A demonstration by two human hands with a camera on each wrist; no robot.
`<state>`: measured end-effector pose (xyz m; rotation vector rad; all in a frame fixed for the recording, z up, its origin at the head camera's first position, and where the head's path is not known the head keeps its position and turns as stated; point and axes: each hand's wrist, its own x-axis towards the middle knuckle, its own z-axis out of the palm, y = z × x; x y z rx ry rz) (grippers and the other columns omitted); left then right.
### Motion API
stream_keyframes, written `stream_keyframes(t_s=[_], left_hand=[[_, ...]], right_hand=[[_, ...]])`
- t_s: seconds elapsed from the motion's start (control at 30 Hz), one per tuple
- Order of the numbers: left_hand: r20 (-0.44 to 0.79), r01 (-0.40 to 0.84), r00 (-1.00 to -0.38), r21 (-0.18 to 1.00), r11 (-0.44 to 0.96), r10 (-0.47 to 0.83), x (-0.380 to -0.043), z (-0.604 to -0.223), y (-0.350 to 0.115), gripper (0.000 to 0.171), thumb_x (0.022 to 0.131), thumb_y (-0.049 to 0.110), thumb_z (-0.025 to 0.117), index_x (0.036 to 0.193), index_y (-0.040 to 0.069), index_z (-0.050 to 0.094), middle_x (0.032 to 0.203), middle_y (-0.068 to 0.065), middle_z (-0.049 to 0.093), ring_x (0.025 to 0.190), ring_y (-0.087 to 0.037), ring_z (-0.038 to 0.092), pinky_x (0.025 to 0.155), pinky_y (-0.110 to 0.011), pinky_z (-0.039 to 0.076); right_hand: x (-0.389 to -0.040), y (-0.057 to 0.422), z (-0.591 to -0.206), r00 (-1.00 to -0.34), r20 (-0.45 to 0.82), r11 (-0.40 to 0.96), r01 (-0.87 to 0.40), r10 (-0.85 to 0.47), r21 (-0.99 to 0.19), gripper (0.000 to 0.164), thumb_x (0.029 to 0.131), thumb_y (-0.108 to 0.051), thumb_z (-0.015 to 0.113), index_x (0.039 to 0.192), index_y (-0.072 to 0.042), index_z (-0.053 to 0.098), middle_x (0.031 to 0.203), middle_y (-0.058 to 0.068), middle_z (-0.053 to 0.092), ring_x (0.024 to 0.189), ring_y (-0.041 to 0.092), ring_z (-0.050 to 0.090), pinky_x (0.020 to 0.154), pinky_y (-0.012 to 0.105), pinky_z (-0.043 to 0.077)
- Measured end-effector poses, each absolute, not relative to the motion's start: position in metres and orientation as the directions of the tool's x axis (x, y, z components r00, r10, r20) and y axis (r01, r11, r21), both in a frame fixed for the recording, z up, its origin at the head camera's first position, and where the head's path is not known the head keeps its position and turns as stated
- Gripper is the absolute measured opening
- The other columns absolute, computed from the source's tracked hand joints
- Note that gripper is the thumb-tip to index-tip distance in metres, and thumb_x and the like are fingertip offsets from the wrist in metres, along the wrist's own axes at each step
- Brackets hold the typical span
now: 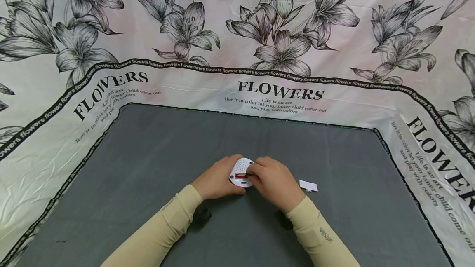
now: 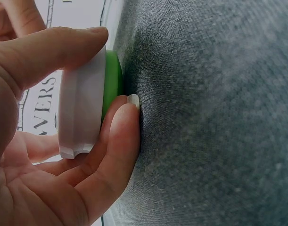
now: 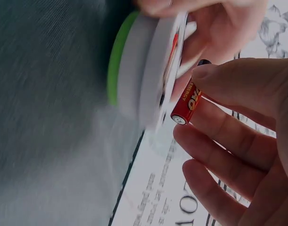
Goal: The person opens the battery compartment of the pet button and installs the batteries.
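A round white device (image 1: 242, 167) with a green base is held by its edges in my left hand (image 1: 220, 177). Its back, with small holes and a battery slot, faces up in the head view. Thumb and fingers wrap the white side (image 2: 82, 108), and the green part (image 2: 112, 80) is close to the grey cloth. A red battery (image 1: 240, 175) shows in the slot. My right hand (image 1: 276, 180) pinches a red and black battery (image 3: 188, 103) between thumb and fingers, just beside the open slot. Its flat metal end points away from the thumb.
A small white battery cover (image 1: 308, 186) lies on the grey cloth (image 1: 167, 143) to the right of my right hand. A white border with flower prints and lettering (image 1: 281, 90) surrounds the grey area. Dark wrist-worn pieces (image 1: 202, 216) show beneath both forearms.
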<state>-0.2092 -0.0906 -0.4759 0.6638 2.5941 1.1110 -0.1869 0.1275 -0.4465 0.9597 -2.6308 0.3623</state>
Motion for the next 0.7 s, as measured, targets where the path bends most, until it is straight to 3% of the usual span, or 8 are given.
stream_keyframes(t_s=[0.2, 0.37, 0.7], left_hand=[[-0.025, 0.324, -0.857, 0.751, 0.575, 0.515, -0.209, -0.475, -0.093, 0.08, 0.088, 0.027, 0.09, 0.156, 0.014, 0.05, 0.134, -0.004, 0.064, 0.112, -0.019, 0.059, 0.094, -0.04, 0.053], [-0.022, 0.332, -0.85, 0.752, 0.569, 0.526, -0.209, -0.475, -0.092, 0.084, 0.088, 0.026, 0.089, 0.159, 0.013, 0.047, 0.141, -0.007, 0.063, 0.119, -0.022, 0.06, 0.099, -0.042, 0.053], [-0.026, 0.33, -0.854, 0.746, 0.579, 0.52, -0.209, -0.474, -0.093, 0.084, 0.088, 0.029, 0.09, 0.159, 0.014, 0.047, 0.14, -0.007, 0.063, 0.12, -0.023, 0.06, 0.1, -0.042, 0.054]], right_hand=[[-0.19, 0.108, -0.452, -0.682, 0.363, 0.691, -0.712, -0.635, -0.128, 0.016, 0.089, -0.012, 0.09, 0.1, -0.017, 0.081, 0.095, -0.004, 0.074, 0.087, 0.016, 0.067, 0.078, 0.034, 0.057], [-0.189, 0.105, -0.457, -0.651, 0.386, 0.669, -0.735, -0.653, -0.109, 0.016, 0.089, -0.011, 0.09, 0.099, -0.017, 0.08, 0.095, -0.004, 0.073, 0.083, 0.016, 0.063, 0.075, 0.033, 0.054], [-0.189, 0.103, -0.459, -0.654, 0.4, 0.677, -0.729, -0.642, -0.106, 0.01, 0.092, -0.012, 0.086, 0.096, -0.018, 0.078, 0.091, -0.005, 0.069, 0.08, 0.015, 0.06, 0.071, 0.032, 0.05]])
